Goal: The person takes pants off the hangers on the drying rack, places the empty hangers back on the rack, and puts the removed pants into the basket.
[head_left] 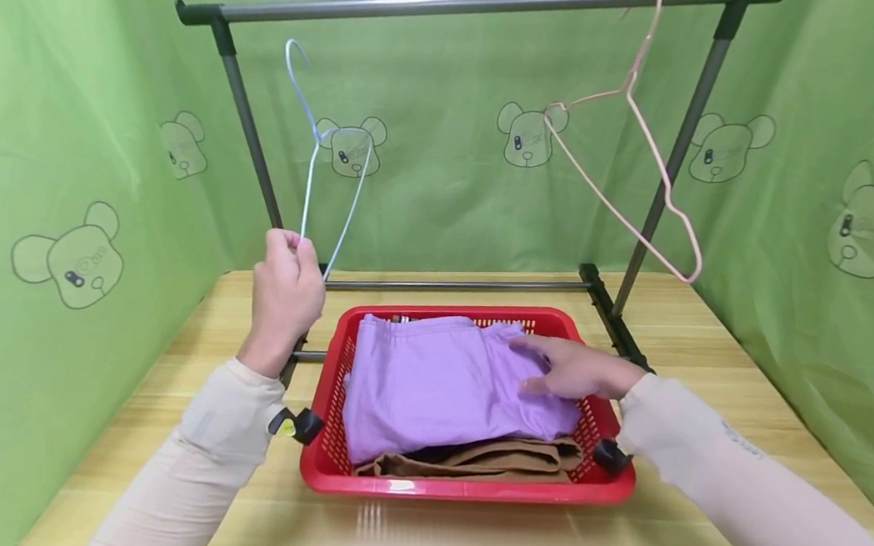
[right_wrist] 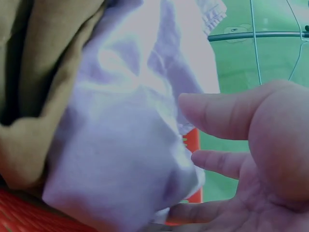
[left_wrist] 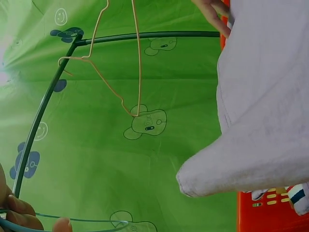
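My left hand (head_left: pixel 288 289) grips a light blue wire hanger (head_left: pixel 310 182) by its lower part, hook up, to the left of the basket. At the bottom left of the left wrist view its fingers (left_wrist: pixel 21 220) curl round the wire. Folded lilac clothing (head_left: pixel 430 381) lies on top in a red basket (head_left: pixel 316 466), over a brown garment (head_left: pixel 471 460). My right hand (head_left: pixel 581 369) is over the right side of the lilac clothing, fingers spread and thumb apart. In the right wrist view the fingertips are right at the edge of the lilac cloth (right_wrist: pixel 125 145).
A grey metal rack (head_left: pixel 453 5) stands behind the basket, its feet on the wooden table (head_left: pixel 197 384). From the right of its bar hangs a pink wire hanger (head_left: pixel 641 127). Green cloth walls (head_left: pixel 440 215) with bear drawings close in the back and both sides.
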Demonstrator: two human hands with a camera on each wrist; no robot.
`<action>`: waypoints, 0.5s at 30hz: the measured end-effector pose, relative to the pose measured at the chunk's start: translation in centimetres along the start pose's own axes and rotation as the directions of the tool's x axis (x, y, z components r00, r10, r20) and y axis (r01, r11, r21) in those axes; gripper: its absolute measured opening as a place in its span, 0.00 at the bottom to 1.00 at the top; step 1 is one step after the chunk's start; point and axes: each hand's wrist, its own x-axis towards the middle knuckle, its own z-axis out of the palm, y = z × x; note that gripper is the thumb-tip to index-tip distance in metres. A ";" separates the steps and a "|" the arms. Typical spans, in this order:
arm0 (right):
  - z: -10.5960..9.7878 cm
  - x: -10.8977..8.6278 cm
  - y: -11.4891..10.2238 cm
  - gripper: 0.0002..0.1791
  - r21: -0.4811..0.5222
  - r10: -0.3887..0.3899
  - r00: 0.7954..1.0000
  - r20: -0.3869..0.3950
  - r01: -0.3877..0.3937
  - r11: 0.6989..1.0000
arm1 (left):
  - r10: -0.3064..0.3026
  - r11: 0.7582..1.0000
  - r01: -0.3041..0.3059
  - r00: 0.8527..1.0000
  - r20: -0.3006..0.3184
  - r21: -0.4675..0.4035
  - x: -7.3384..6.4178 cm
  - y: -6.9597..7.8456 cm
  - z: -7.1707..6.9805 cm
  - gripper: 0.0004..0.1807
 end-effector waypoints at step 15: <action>-2.0 -1.4 0.0 0.32 0.088 0.019 0.998 -0.065 -0.013 0.996 | 0.128 0.992 -0.128 0.987 -0.099 0.006 1.0 1.6 -0.2 0.10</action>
